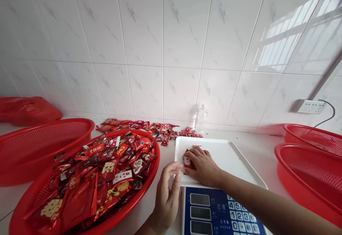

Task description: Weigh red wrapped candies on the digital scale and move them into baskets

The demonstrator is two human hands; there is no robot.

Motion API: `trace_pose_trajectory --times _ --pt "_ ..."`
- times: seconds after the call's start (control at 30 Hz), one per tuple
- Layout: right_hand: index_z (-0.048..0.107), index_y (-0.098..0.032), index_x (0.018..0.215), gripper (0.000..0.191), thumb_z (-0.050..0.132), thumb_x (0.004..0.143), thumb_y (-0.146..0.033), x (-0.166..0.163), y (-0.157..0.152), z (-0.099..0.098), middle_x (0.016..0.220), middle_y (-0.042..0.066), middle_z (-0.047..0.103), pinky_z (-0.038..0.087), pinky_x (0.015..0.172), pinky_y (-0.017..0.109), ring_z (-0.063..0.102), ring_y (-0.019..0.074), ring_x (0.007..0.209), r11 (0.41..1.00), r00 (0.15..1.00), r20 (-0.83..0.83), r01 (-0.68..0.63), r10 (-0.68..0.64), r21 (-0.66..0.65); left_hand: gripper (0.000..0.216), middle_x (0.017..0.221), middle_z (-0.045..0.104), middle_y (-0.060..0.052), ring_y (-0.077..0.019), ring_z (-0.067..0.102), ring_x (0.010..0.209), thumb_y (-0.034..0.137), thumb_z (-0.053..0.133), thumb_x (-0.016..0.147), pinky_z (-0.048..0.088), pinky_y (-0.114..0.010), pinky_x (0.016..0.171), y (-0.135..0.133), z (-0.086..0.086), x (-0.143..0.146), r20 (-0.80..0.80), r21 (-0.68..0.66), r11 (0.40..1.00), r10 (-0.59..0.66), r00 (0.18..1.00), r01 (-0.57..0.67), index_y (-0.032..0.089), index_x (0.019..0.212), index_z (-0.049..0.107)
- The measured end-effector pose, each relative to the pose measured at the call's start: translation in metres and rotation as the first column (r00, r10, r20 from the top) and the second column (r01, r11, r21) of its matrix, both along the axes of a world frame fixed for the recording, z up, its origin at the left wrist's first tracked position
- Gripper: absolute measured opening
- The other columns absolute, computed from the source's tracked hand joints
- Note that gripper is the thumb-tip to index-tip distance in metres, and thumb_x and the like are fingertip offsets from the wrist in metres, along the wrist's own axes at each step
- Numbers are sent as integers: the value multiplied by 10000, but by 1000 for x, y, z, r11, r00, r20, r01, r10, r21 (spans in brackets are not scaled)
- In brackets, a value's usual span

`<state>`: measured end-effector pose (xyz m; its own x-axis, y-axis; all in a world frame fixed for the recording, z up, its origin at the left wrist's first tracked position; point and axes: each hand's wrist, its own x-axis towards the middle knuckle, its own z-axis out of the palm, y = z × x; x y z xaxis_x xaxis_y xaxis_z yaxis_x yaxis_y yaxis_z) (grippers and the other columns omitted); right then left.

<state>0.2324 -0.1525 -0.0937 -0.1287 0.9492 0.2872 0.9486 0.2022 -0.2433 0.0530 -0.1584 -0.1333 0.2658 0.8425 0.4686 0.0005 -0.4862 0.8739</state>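
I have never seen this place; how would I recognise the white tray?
Look for the blue panel with number keys at the bottom. Just beyond it is the white tray, where the right hand rests on red packets. It is shallow, unlike the deep red baskets on both sides.
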Motion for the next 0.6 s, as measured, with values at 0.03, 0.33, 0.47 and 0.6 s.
trace_pose_trajectory --times 0.03,0.33,0.47,0.6 --pt "578 -253 1169 440 530 838 -538 4 2 -1 1148 87 612 364 948 470 446 303 1192 1000 1000 -13 6 -5 19 292 1250 555 -113 -228 556 1119 387 403 961 451 -365 955 0 -1 0 -1 -5 1000 -6 1000 6 226 1187 493" --pt "598 -233 1010 228 602 803 -328 30 20 0 962 45 619 438 728 280 579 193 861 990 993 -108 54 -40 128 265 1165 589 -96 -214 571 1062 383 434 949 450 -333 910 5 0 2 14 -26 1000 -8 1000 8 222 1137 528" --pt "575 -249 1019 237 572 829 -391 47 25 4 987 35 616 431 654 276 601 181 785 965 971 -199 170 -129 202 252 1088 595 -81 -199 569 1026 386 422 954 440 -326 899 3 3 1 3 0 1000 16 1000 -16 217 1114 518" --pt "562 -251 1017 262 565 832 -436 68 17 14 1003 35 633 446 695 286 610 185 817 923 935 -296 276 -194 267 241 1032 603 -60 -181 566 1006 388 412 959 436 -308 902 3 5 0 38 23 999 45 998 -46 230 1118 500"
